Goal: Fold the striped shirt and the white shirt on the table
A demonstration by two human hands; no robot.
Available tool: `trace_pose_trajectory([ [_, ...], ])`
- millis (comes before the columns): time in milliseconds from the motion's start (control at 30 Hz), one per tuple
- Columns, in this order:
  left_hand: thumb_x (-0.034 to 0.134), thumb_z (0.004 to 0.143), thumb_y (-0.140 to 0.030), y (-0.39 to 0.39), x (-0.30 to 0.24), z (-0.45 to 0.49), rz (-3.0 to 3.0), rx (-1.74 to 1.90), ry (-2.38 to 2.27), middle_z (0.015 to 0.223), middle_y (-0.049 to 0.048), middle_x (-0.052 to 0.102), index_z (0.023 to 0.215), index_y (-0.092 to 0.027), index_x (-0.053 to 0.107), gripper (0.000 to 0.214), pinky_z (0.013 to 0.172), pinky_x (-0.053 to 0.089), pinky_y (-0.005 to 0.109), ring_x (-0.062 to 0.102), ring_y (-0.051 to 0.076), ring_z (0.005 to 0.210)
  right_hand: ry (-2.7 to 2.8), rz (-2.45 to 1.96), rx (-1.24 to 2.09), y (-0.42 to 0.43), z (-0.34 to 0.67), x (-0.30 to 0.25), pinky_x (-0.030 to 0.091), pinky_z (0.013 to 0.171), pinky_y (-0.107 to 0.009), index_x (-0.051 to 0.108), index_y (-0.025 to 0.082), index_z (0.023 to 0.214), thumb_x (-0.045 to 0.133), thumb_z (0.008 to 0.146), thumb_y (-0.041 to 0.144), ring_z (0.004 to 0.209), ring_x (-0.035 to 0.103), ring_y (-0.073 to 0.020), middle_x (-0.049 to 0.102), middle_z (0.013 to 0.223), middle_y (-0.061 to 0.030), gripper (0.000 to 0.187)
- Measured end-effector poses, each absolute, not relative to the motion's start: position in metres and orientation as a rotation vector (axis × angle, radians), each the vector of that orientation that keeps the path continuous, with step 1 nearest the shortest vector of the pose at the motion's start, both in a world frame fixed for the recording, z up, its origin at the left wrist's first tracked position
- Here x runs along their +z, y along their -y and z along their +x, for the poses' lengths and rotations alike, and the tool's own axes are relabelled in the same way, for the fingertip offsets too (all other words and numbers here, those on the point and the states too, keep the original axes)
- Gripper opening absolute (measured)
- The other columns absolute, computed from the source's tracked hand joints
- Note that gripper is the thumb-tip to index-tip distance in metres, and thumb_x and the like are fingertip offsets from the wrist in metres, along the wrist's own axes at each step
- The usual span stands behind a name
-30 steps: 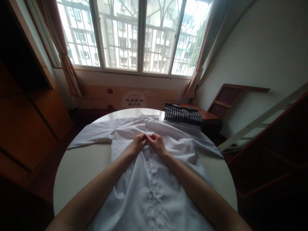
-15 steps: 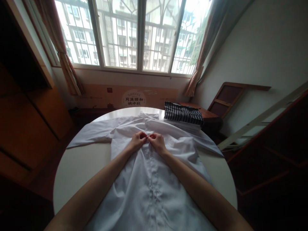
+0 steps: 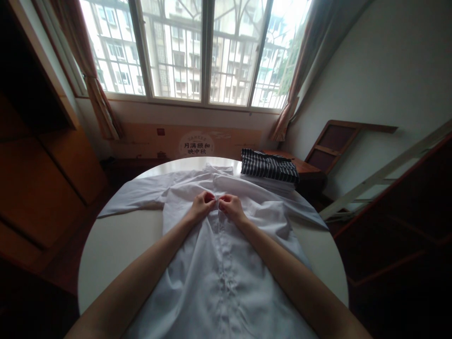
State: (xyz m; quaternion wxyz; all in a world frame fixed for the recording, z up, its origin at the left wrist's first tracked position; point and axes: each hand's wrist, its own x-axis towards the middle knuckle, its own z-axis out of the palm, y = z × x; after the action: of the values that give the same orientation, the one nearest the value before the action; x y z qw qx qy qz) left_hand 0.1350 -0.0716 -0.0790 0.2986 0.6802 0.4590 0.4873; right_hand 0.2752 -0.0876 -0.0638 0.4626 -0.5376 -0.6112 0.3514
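A white long-sleeved shirt (image 3: 197,278) lies front side up across the round table, its collar at the far edge and its sleeves spread to both sides. My left hand (image 3: 204,204) pinches the front placket a little below the collar. Right beside it, my right hand (image 3: 231,207) is closed in a pinch on the other side of the same placket. The fingertips of both hands nearly meet over the front opening. Any button between them is too small to make out.
The white round table (image 3: 116,254) carries the shirt. At its back right edge lies a folded black-and-white striped garment (image 3: 268,165) on top of folded white cloth (image 3: 271,183). Wooden cabinets (image 3: 60,179) stand at the left, and a ladder-like frame (image 3: 384,172) leans at the right.
My right hand has shifted very slightly to the right, opening a small gap between the two hands' fingertips. The shirt and my left hand stay nearly in place.
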Motion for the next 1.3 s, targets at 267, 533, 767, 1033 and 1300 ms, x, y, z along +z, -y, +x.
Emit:
trace_pose_trajectory([
  [267, 0.057, 0.065, -0.019, 0.077, -0.071, 0.134, 1.822, 1.253, -1.205, 0.068, 0.0029, 0.064, 0.071, -0.013, 0.062, 0.010, 0.062, 0.046, 0.024, 0.057, 0.013, 0.064, 1.597, -1.369, 0.815, 0.087, 0.277, -0.062, 0.038, 0.042, -0.018, 0.063, 0.014, 0.067, 0.055, 0.065, 0.023, 0.042, 0.049, -0.0081, 0.058, 0.050, 0.0013, 0.012],
  [533, 0.054, 0.067, -0.020, 0.079, -0.068, 0.135, 1.840, 1.175, -1.225, 0.067, 0.0025, 0.065, 0.069, -0.014, 0.065, 0.013, 0.060, 0.045, 0.023, 0.058, 0.013, 0.062, 1.883, -1.517, 0.427, 0.090, 0.277, -0.058, 0.039, 0.059, -0.022, 0.063, 0.015, 0.073, 0.057, 0.072, 0.023, 0.061, 0.057, -0.0128, 0.064, 0.066, -0.0024, 0.010],
  [767, 0.058, 0.066, -0.028, 0.079, -0.070, 0.135, 1.841, 1.175, -1.233, 0.063, 0.0029, 0.064, 0.067, -0.013, 0.065, 0.017, 0.054, 0.043, 0.022, 0.057, 0.013, 0.059, 1.998, -1.582, 0.312, 0.095, 0.274, -0.056, 0.036, 0.062, -0.024, 0.061, 0.016, 0.082, 0.054, 0.078, 0.027, 0.066, 0.058, -0.0152, 0.065, 0.072, -0.0042, 0.014],
  [1033, 0.059, 0.064, -0.024, 0.083, -0.067, 0.137, 1.846, 1.206, -1.308, 0.059, 0.0008, 0.062, 0.061, -0.013, 0.061, 0.011, 0.051, 0.040, 0.021, 0.054, 0.011, 0.054, 1.978, -1.565, 0.293, 0.096, 0.273, -0.057, 0.036, 0.062, -0.023, 0.060, 0.016, 0.080, 0.054, 0.077, 0.026, 0.067, 0.058, -0.0146, 0.064, 0.071, -0.0034, 0.012],
  [1300, 0.057, 0.062, -0.021, 0.088, -0.062, 0.137, 1.823, 1.218, -1.342, 0.053, -0.0021, 0.055, 0.057, -0.014, 0.056, 0.009, 0.049, 0.037, 0.020, 0.049, 0.009, 0.050, 1.956, -1.571, 0.299, 0.097, 0.271, -0.056, 0.036, 0.059, -0.022, 0.057, 0.017, 0.078, 0.056, 0.075, 0.025, 0.065, 0.058, -0.0144, 0.065, 0.071, -0.0030, 0.009],
])
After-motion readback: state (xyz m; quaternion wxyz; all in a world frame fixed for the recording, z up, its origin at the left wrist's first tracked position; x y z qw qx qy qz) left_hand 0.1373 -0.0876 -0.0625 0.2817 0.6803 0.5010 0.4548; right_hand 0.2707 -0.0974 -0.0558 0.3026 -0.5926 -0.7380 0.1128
